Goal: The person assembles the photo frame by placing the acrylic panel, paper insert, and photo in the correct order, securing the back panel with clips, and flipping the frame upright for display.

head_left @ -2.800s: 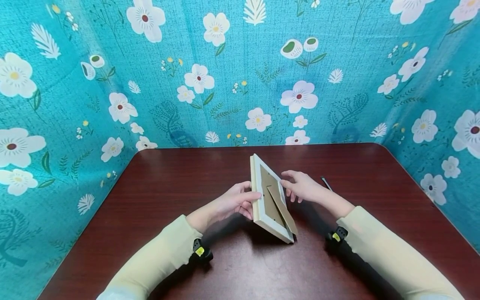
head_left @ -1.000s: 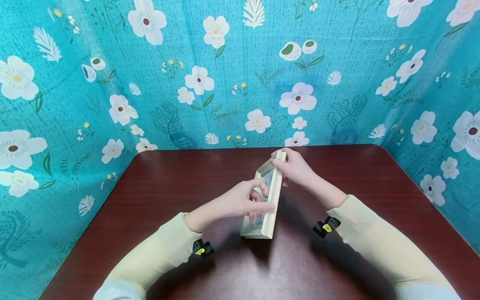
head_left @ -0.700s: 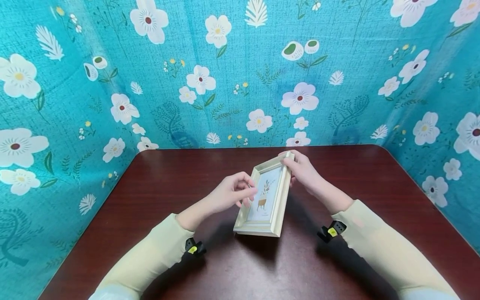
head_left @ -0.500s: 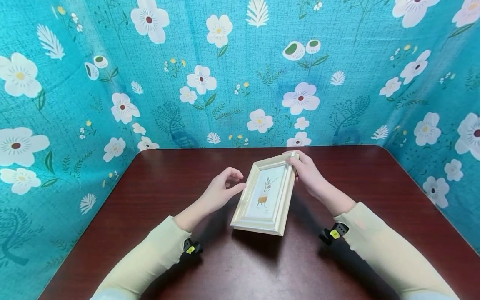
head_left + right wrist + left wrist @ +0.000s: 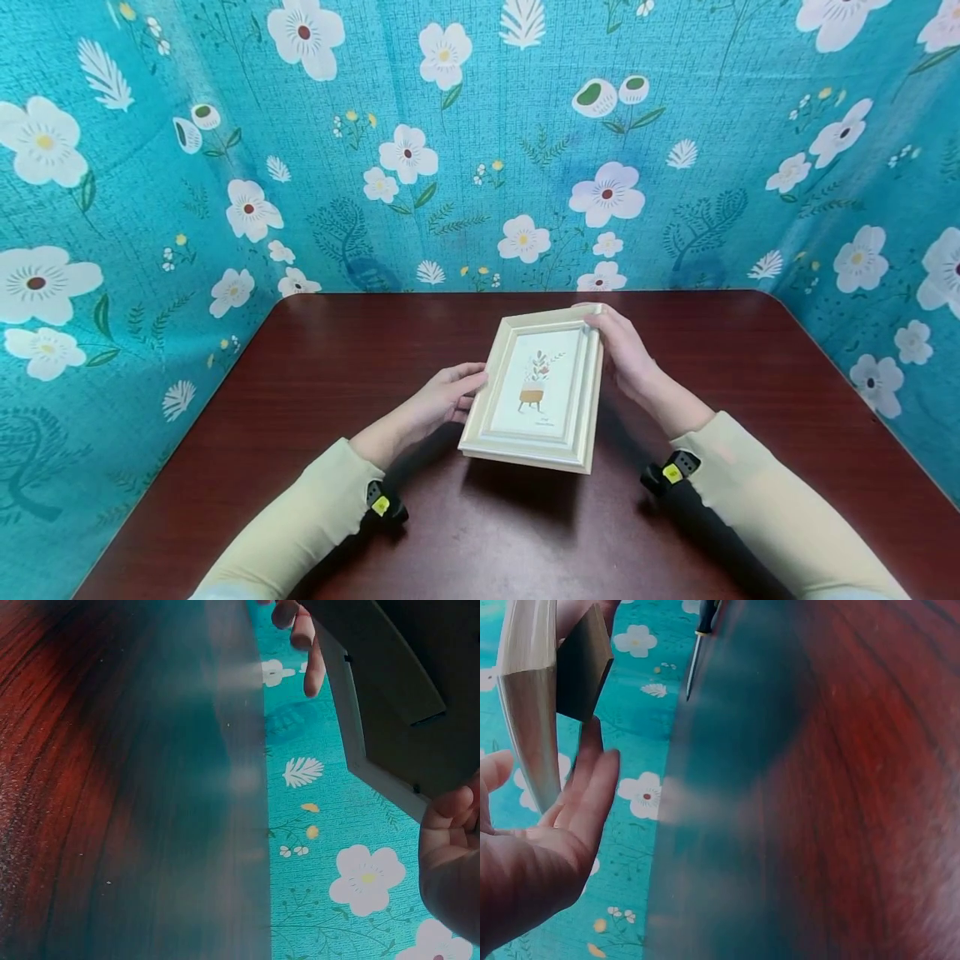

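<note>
A cream picture frame, its front showing a plant-in-pot print, is held tilted above the table. My right hand grips its upper right corner, thumb at the front edge and fingers behind. At the opposite side, my left hand has its thumb by the left edge and its fingers reaching behind. In the left wrist view those fingers are fairly straight, with small gaps to the frame. The brown backing board faces the right wrist camera, and the support leg sticks out behind.
A dark red-brown wooden table lies below, backed by a turquoise flowered cloth. In the left wrist view a screwdriver with a dark handle lies near the table's far side; the frame and right arm hide it from the head view.
The picture frame has turned from back to front, passing into the right hand's grip. My left hand let go, drew back left, then came up to the left edge again.
</note>
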A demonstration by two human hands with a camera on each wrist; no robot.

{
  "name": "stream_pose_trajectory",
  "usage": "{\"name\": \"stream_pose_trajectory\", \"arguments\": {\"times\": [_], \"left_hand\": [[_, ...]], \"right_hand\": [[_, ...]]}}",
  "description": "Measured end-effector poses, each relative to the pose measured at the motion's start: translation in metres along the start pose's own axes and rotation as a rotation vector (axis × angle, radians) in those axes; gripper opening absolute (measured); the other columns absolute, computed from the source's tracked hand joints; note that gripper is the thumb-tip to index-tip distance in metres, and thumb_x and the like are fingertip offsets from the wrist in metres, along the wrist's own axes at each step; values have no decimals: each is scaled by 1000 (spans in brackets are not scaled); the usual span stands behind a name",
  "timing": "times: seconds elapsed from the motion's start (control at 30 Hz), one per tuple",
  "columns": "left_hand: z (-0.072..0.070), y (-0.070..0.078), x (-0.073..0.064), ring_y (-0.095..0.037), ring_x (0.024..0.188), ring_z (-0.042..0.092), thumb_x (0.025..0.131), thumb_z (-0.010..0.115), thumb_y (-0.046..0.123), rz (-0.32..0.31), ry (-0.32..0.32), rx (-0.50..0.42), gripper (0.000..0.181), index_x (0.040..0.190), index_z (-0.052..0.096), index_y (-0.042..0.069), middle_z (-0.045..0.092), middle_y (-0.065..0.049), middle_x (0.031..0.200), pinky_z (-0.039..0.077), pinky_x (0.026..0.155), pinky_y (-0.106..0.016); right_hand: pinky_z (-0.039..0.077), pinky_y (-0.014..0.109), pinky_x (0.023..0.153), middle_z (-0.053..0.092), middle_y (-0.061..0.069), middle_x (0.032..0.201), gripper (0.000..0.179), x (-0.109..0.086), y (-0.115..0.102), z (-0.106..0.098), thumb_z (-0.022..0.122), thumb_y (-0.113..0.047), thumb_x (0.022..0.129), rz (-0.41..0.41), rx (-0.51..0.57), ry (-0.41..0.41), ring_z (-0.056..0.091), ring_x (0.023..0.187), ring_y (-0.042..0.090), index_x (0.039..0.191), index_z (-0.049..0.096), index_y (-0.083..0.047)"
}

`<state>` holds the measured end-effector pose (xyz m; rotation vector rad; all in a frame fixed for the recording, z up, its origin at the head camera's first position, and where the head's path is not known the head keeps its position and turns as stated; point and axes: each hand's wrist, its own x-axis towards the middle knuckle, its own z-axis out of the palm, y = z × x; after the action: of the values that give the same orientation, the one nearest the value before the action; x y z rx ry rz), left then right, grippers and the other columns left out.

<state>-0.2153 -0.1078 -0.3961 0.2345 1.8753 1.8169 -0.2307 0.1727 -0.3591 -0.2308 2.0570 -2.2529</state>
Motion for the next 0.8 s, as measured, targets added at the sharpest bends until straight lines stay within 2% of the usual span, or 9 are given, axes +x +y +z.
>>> {"name": "stream_pose_trajectory", "arguments": {"times": [0.1, 0.27, 0.5, 0.7, 0.8], "left_hand": [[0, -2, 0, -17, 86, 68, 102, 48, 26, -8, -45, -30, 51, 143, 38, -3, 66, -15, 112, 55, 68, -32], [2, -2, -2, -16, 84, 68, 101, 50, 24, -11, -65, -39, 49, 140, 41, -4, 67, -12, 108, 55, 67, -32], [5, -4, -5, -15, 84, 67, 99, 53, 19, -3, -55, -93, 46, 136, 42, -6, 67, -9, 104, 55, 61, -30], [6, -5, -6, -17, 87, 67, 99, 55, 18, 29, -23, -96, 45, 135, 41, -6, 67, -10, 103, 56, 60, -31], [6, -5, -7, -17, 85, 67, 99, 55, 18, 43, -5, -67, 45, 135, 40, -6, 67, -12, 105, 55, 59, -31]], "right_hand": [[55, 28, 68, 64, 3, 102, 40, -1, 3, -1, 40, -22, 99, 24, 10, -6, 68, 84, 10, 133, 44, -1], [55, 29, 75, 60, 5, 110, 38, -1, 7, -2, 38, -23, 100, 58, 52, -24, 66, 91, 10, 134, 44, -4], [56, 31, 70, 67, 2, 97, 28, 0, 12, 0, 40, -27, 103, 92, 111, -40, 68, 85, 11, 124, 47, -8], [55, 30, 73, 68, -1, 98, 58, 1, 15, -2, 40, -41, 104, 146, 76, -55, 68, 87, 10, 143, 32, 2], [55, 30, 73, 68, -1, 100, 62, 1, 18, -3, 40, -42, 104, 174, 73, -70, 68, 88, 11, 145, 27, 3]]}}
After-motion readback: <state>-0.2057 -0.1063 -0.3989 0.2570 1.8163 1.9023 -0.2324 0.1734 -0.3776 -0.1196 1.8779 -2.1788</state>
